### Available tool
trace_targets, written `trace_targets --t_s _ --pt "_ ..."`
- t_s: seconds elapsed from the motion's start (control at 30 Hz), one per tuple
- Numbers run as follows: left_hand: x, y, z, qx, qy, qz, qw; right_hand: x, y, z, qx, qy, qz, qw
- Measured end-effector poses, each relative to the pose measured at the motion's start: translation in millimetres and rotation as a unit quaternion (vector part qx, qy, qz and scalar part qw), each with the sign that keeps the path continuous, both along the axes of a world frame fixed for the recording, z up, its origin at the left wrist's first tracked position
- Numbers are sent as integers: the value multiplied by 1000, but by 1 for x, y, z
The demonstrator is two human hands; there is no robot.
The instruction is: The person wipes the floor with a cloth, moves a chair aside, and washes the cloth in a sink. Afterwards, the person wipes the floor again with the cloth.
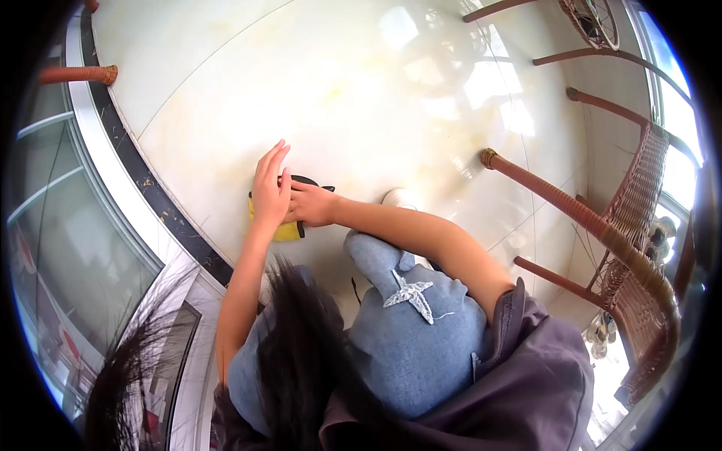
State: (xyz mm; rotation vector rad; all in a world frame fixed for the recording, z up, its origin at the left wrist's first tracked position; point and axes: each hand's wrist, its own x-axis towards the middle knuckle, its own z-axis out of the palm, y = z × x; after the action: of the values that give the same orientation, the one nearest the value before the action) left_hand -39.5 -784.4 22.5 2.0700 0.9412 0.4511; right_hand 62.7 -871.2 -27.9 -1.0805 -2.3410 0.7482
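Note:
My left hand (269,188) has its fingers stretched out and pointing forward, away from my body. Against its palm side lies my right hand (314,204), whose fingertips are partly covered by the left. Both hands are above a yellow and black item (287,232) low near the floor. Its yellow part shows below the hands, and a black edge with a pointed end sticks out beyond them. The hands hide most of it, so its kind is unclear, and I cannot tell whether the right fingers grip it.
Pale glossy floor tiles (331,90) spread ahead. A white shoe (402,198) shows beside my bent denim-covered knee (421,353). Wicker chairs with wrapped legs (556,195) stand to the right. A dark floor strip (143,177) and a glass sliding door (83,240) run along the left.

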Motion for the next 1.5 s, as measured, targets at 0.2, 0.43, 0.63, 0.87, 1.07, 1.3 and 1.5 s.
trace_targets --t_s 0.2,0.43,0.63,0.87,1.07,1.3,1.5 --pt "5 11 4 23 8 18 1000 113 23 13 -74 -109 -258 957" --pt "-5 6 7 2 -37 89 995 271 -25 13 -93 -170 -595 780" --pt "-27 -4 11 -73 -104 141 982 223 16 69 -250 489 -610 571" --pt "-32 3 49 -242 -207 177 931 104 26 113 -610 702 -217 298" --pt "-50 -11 47 -579 -303 156 741 58 35 107 -631 548 -374 402" --pt "-63 -21 33 -543 -260 233 763 71 39 93 -577 372 -305 660" --pt "-47 -20 15 -401 -222 255 851 59 38 104 -541 401 -317 668"
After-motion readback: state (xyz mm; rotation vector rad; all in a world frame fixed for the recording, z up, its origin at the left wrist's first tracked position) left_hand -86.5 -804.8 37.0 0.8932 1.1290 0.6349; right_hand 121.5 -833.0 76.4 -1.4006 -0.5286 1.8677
